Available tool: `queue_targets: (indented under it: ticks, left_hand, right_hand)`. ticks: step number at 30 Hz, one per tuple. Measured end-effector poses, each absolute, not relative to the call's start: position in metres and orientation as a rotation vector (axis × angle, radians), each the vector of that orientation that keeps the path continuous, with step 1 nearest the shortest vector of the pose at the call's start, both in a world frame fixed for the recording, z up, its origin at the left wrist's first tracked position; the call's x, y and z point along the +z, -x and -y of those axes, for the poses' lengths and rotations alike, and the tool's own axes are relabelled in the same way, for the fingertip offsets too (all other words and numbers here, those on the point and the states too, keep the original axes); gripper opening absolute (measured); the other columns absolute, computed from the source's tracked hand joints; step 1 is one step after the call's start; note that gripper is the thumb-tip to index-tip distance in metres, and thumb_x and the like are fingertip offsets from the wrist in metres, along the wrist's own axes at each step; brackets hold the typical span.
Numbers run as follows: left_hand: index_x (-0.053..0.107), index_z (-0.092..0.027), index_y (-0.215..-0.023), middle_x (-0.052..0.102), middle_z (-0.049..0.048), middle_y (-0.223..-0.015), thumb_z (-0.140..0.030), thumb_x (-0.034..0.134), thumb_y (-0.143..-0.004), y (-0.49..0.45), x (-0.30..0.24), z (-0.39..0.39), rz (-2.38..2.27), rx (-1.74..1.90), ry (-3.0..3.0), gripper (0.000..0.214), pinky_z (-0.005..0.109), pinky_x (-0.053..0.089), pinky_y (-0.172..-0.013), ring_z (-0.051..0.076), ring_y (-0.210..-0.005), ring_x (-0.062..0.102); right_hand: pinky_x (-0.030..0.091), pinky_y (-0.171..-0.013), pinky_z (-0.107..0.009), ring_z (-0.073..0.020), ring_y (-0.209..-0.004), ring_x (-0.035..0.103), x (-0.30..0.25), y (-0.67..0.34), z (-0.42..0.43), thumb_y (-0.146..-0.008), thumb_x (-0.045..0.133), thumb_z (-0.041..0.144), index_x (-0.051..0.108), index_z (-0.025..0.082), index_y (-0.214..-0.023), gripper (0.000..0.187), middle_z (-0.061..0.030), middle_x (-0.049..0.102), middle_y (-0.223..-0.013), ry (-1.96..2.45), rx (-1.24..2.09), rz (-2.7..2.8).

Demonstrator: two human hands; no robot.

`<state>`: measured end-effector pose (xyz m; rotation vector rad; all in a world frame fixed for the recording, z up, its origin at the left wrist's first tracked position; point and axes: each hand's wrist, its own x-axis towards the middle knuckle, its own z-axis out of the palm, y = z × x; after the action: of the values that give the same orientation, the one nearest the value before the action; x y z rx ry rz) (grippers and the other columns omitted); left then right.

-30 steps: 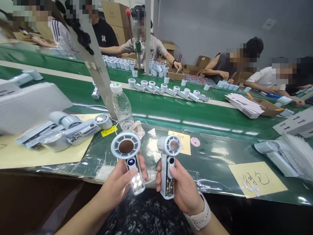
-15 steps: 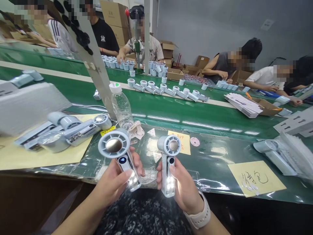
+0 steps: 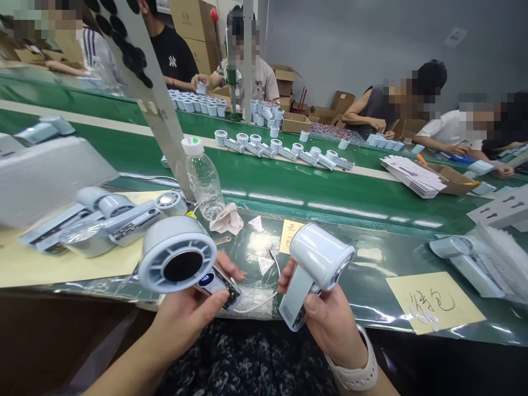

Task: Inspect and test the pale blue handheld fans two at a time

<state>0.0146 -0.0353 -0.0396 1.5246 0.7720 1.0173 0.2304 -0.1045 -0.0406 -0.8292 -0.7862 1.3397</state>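
Observation:
My left hand (image 3: pixel 193 308) is closed around the handle of a light blue handheld fan (image 3: pixel 152 247). Its round grille with a dark centre tilts toward me, and a small display glows on the handle. In my right hand (image 3: pixel 330 313) is a second light blue handheld fan (image 3: pixel 315 256), turned so that its smooth rear side shows and its grille faces right, mostly hidden. A white cable (image 3: pixel 258 304) lies on the bench between the two hands. Both fans are held above the bench's front edge, apart from each other.
Several fans (image 3: pixel 136 223) lie on yellow paper at left, beside a clear plastic bottle (image 3: pixel 203 179) and a crumpled cloth (image 3: pixel 227 219). A yellow note (image 3: pixel 437 302) and wrapped fans (image 3: pixel 468 264) are at right. Beyond the green conveyor (image 3: pixel 264 176), co-workers sit among boxes.
The right fan has been turned round, its grille now away from me. The left fan has come nearer and tilted. Lights that shone on both handles no longer show.

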Motion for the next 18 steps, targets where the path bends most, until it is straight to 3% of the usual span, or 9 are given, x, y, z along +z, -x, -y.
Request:
queue_targets:
  ticks: [5,10,15,18]
  left_hand:
    - [0.064,-0.031,-0.104,0.064,0.0025,-0.092,-0.037,0.064,-0.088,-0.019,-0.041,0.034,-0.797,0.986,-1.442,0.017,0.043,0.05,-0.086,0.027,-0.091,0.064]
    - [0.063,-0.03,-0.104,0.066,0.0033,-0.093,-0.036,0.064,-0.087,-0.02,-0.04,0.031,-0.806,0.995,-1.427,0.018,0.044,0.05,-0.089,0.028,-0.093,0.064]
    - [0.058,-0.022,-0.095,0.065,0.0077,-0.094,-0.039,0.071,-0.078,-0.031,-0.068,0.014,-1.081,0.878,-1.496,0.028,0.048,0.044,-0.094,0.032,-0.097,0.061]
    - [0.053,-0.02,-0.102,0.066,0.0094,-0.099,-0.038,0.073,-0.076,-0.039,-0.08,0.008,-1.167,0.839,-1.495,0.037,0.047,0.043,-0.09,0.032,-0.096,0.06]
  right_hand:
    - [0.05,-0.086,-0.042,-0.0267,-0.095,0.065,-0.052,-0.236,0.107,-0.071,0.086,0.04,0.069,0.026,-0.111,0.046,-0.0064,0.073,-0.098,0.921,1.288,0.76]
    - [0.055,-0.081,-0.046,-0.0301,-0.094,0.067,-0.056,-0.238,0.112,-0.063,0.092,0.033,0.066,0.028,-0.116,0.059,-0.0085,0.073,-0.105,0.984,1.113,0.689]
    - [0.053,-0.087,-0.045,-0.0279,-0.09,0.066,-0.076,-0.243,0.098,-0.066,0.088,0.039,0.071,0.024,-0.099,0.04,-0.0077,0.074,-0.1,1.104,1.093,0.776]
    - [0.049,-0.091,-0.044,-0.027,-0.094,0.066,-0.088,-0.244,0.086,-0.072,0.083,0.043,0.07,0.02,-0.104,0.042,-0.0078,0.074,-0.1,1.159,1.111,0.766]
